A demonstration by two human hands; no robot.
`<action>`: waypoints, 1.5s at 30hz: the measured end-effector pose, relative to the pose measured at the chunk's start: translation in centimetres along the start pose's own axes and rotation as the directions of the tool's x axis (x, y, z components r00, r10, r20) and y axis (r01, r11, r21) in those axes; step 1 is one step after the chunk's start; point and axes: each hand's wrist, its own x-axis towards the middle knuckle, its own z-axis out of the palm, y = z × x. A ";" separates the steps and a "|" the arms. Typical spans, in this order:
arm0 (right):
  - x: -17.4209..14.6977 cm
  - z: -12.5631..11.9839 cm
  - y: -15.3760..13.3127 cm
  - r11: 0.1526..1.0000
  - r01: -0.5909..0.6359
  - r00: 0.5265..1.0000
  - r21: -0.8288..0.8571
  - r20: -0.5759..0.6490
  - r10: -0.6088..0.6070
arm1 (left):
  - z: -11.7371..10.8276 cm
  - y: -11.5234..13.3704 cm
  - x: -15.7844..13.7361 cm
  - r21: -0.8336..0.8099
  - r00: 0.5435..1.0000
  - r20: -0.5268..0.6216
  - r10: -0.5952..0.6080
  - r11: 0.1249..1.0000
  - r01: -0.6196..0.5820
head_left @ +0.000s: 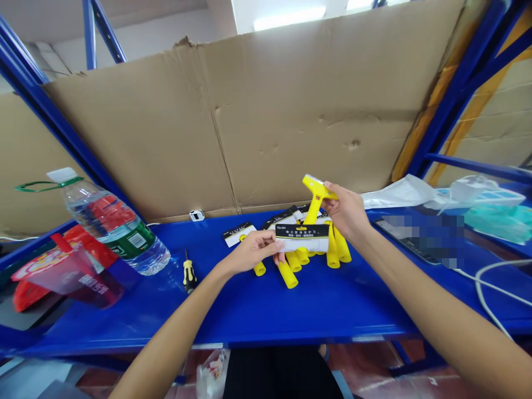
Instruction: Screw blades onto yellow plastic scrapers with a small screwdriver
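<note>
My left hand (pixel 255 250) pinches the left end of a black and white header card (pixel 302 238), its printed face toward me. My right hand (pixel 347 211) grips a yellow scraper (pixel 316 197) by one side of its wide head, with the handle pointing down behind the card. The lower part of that handle is hidden by the card. Several more yellow scrapers (pixel 332 255) lie on the blue table under and around my hands, partly covered. Another header card (pixel 240 234) lies to the left of them.
A screwdriver (pixel 189 274), a large water bottle (pixel 120 221) and a reddish cup (pixel 93 282) stand or lie at the left. A phone (pixel 409 241) and white cables (pixel 494 277) are at the right. Behind the blue table (pixel 249 310) rises a cardboard wall (pixel 291 122).
</note>
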 end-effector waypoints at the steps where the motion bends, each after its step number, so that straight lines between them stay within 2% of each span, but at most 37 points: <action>1: 0.3 -0.2 0.1 1.000 0.023 1.000 0.010 -0.019 -0.023 | -0.3 0.1 0.0 0.018 1.000 -0.009 0.003 1.000 -0.003; 5: 1.1 -1.0 1.0 0.997 0.078 0.996 0.001 -0.036 -0.078 | -1.1 0.0 0.1 0.157 0.985 -0.153 0.082 0.986 -0.058; 8: 1.4 -1.3 1.6 0.998 0.070 0.997 0.002 -0.023 -0.070 | -1.1 -0.6 0.5 0.282 0.926 -0.301 0.227 0.949 -0.141; 10: 1.5 -1.3 2.0 0.999 0.044 0.999 -0.001 -0.006 -0.044 | -1.0 -0.9 0.7 0.290 0.899 -0.342 0.274 0.941 -0.176; 11: 1.5 -1.3 2.1 1.000 0.029 1.000 -0.003 0.002 -0.029 | -0.9 -1.1 0.8 0.267 0.899 -0.344 0.271 0.946 -0.183; 14: 1.5 -1.1 2.5 1.000 -0.010 1.000 0.002 0.005 0.010 | -0.7 -1.4 0.8 0.148 0.941 -0.284 0.185 0.978 -0.148; 18: 0.9 -0.6 2.7 0.991 -0.131 0.991 0.018 0.022 0.130 | -0.6 -1.2 0.5 0.022 0.993 -0.116 0.034 0.999 -0.032; 20: 0.5 -0.3 2.7 0.981 -0.191 0.981 0.023 0.047 0.189 | -0.7 -1.0 0.3 -0.035 0.999 -0.029 -0.016 0.999 0.015; 23: -0.2 0.0 2.7 0.978 -0.202 0.977 0.040 0.082 0.199 | -1.0 -0.8 0.0 -0.096 0.996 0.063 -0.057 0.993 0.063; 27: -0.5 0.2 2.5 0.983 -0.167 0.983 0.073 0.086 0.160 | -1.7 -1.0 -0.1 -0.154 0.994 0.083 -0.068 0.985 0.080; 29: -0.4 0.3 2.4 0.983 -0.162 0.985 0.083 0.069 0.157 | -2.0 -1.3 0.0 -0.128 0.995 0.054 -0.081 0.988 0.087; 31: -0.1 0.3 2.3 0.978 -0.180 0.984 0.102 0.020 0.179 | -2.2 -1.6 0.2 -0.007 0.998 -0.034 -0.048 0.999 0.047; 34: 0.2 0.2 2.3 0.966 -0.213 0.971 0.147 -0.072 0.226 | -2.2 -2.0 0.7 0.277 0.968 -0.211 0.135 0.958 -0.074; 36: 0.4 0.1 2.5 0.959 -0.225 0.964 0.173 -0.102 0.245 | -2.0 -2.3 0.9 0.363 0.932 -0.292 0.216 0.926 -0.101; 40: 0.5 0.0 2.8 0.954 -0.234 0.959 0.186 -0.118 0.258 | -1.4 -2.5 0.9 0.223 0.907 -0.389 0.161 0.972 -0.077; 45: 0.2 0.2 2.6 0.952 -0.247 0.954 0.179 -0.129 0.272 | -0.9 -2.2 0.7 0.052 0.922 -0.372 0.111 0.994 -0.098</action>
